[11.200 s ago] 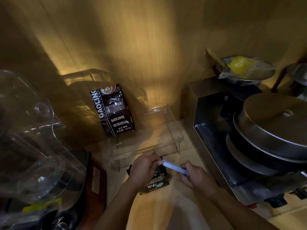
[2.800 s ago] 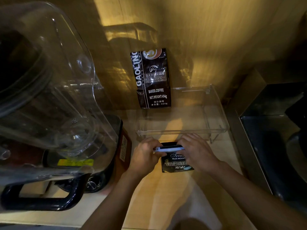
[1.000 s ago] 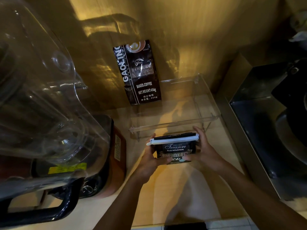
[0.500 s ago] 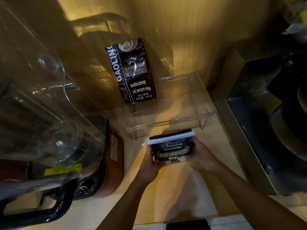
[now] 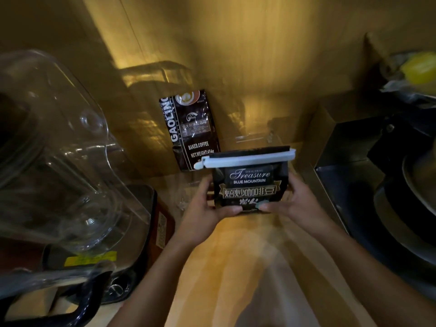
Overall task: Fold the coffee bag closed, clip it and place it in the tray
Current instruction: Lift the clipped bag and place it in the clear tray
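Observation:
A small black coffee bag [image 5: 250, 182] marked "Treasure Blue Mountain" is held upright in the air, its label facing me. A pale blue bar clip [image 5: 245, 159] runs across its folded top. My left hand [image 5: 203, 208] grips the bag's left side and lower edge. My right hand [image 5: 295, 204] grips its right side. The clear plastic tray [image 5: 271, 138] stands just behind the bag, largely hidden by it, with only parts of its rim and one leg showing.
A larger black "Gaoling" coffee bag [image 5: 188, 131] leans against the wooden wall left of the tray. A big clear blender jug [image 5: 59, 161] on a dark base fills the left. A steel cooker [image 5: 389, 185] stands to the right.
Both hands have lifted the clipped bag off the counter and carried it up and forward, so it now overlaps the tray's front edge. Earlier, the clip was being fitted on the bag.

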